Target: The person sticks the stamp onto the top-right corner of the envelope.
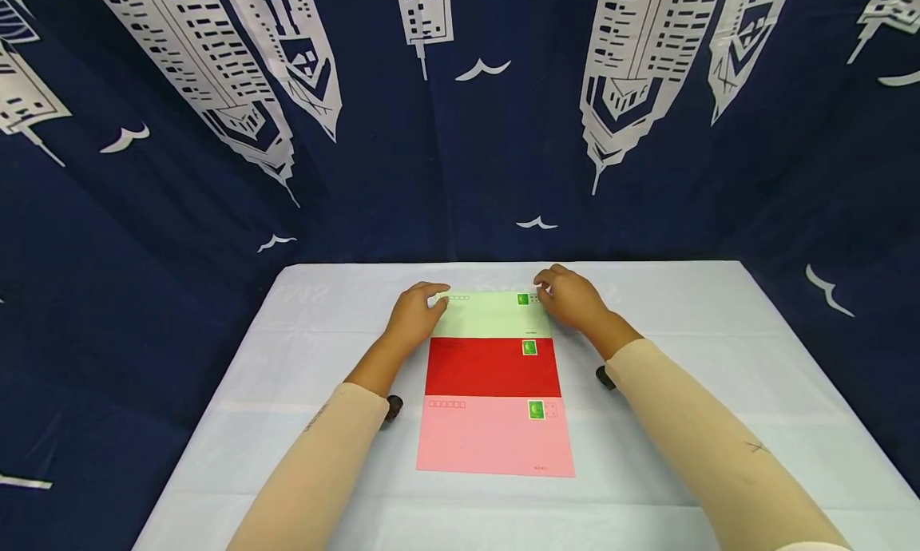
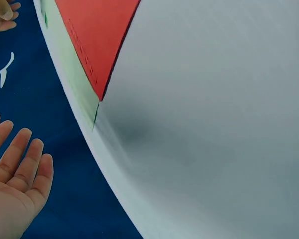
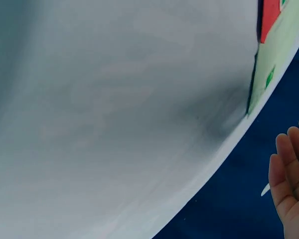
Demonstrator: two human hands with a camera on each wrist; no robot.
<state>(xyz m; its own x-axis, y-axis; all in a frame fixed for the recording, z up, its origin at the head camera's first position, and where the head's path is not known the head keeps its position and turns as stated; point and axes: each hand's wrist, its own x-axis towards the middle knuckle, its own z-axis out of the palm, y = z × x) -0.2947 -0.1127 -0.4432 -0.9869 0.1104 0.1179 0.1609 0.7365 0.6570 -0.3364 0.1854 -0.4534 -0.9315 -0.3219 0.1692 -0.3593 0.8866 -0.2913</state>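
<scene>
Three envelopes lie in a column on the white table, overlapping: a light green envelope (image 1: 489, 321) farthest away, a red envelope (image 1: 481, 369) in the middle and a pink envelope (image 1: 489, 441) nearest. Each bears a green stamp at its upper right. At the green one's far left corner is my left hand (image 1: 414, 318); its thumb and fingers are spread apart. My right hand (image 1: 573, 302) is at the far right corner, fingers bent a little. In the wrist views, the left hand (image 2: 20, 184) and right hand (image 3: 293, 184) show relaxed fingers with nothing gripped.
The white-covered table (image 1: 647, 455) ends just beyond the green envelope. Behind it hangs a dark blue curtain (image 1: 446, 152) printed with white buildings and birds. A small dark device sits at each wrist, by the beige sleeves (image 1: 316, 471).
</scene>
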